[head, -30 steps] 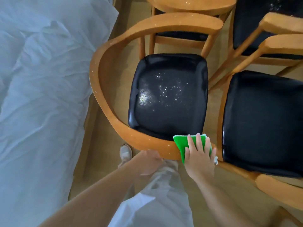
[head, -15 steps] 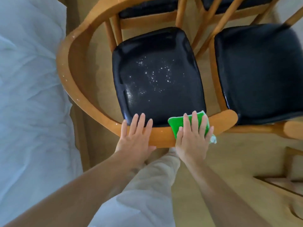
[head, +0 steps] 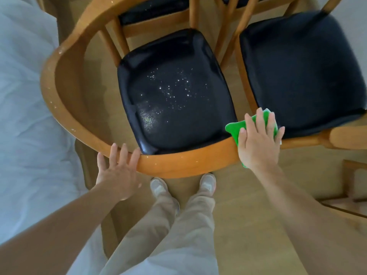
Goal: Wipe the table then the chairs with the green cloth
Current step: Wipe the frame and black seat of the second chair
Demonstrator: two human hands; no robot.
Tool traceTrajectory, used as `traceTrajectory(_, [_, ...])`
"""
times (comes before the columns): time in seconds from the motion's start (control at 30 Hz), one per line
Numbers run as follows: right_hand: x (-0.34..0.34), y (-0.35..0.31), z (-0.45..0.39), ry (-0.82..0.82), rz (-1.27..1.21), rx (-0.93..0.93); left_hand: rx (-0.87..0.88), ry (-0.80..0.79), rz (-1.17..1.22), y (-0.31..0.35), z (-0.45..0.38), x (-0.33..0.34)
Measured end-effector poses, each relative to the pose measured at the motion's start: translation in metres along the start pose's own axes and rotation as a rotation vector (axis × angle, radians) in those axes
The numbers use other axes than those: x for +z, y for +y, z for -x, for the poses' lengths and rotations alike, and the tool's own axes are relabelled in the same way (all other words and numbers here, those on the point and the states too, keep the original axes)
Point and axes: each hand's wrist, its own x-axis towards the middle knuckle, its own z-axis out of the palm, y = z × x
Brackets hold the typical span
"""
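head view looks straight down on a wooden chair point(head: 83, 108) with a curved backrest rail and a black padded seat point(head: 174, 96). pale specks dot the middle of the seat, with a denser dusty patch toward its near left side. the right hand point(head: 259, 141) lies flat, fingers straight and slightly spread, pressing the green cloth point(head: 235, 129) onto the right end of the rail, where it comes close to the next chair point(head: 301, 74). the cloth shows at the left of the fingers, above the fingertips, and as a small corner below the palm; the rest is hidden under the hand. the left hand point(head: 117, 169) is open too, its fingers straight and laid over the near edge of the rail, at the left of the seat, holding nothing. the two hands are well apart on the same rail. below the rail, two light shoes point(head: 207, 182) and beige trousers point(head: 168, 225) stand on the wooden floor point(head: 248, 205). a white wrinkled sheet point(head: 25, 116) fills the left side. another chair with a black seat stands further back, partly cut off by the top edge.
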Motion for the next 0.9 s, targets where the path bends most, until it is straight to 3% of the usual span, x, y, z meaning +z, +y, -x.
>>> traceTrajectory(0.2, [0.009, -0.042, 0.036, 0.022, 0.014, -0.083, -0.071, -0.138, 0.021, 0.01, -0.013, 0.003])
traceTrajectory(0.57, [0.033, -0.169, 0.084, -0.136, -0.042, -0.314, -0.125, -0.292, 0.11, 0.007, -0.025, 0.012])
traceTrajectory(0.7, [0.027, -0.143, 0.067, -0.054, -0.089, -0.407, -0.151, -0.401, 0.115, 0.008, -0.026, 0.001])
traceTrajectory(0.9, [-0.008, -0.049, 0.003, -0.01, 0.026, -0.171, -0.129, -0.502, 0.189, 0.009, -0.022, -0.013])
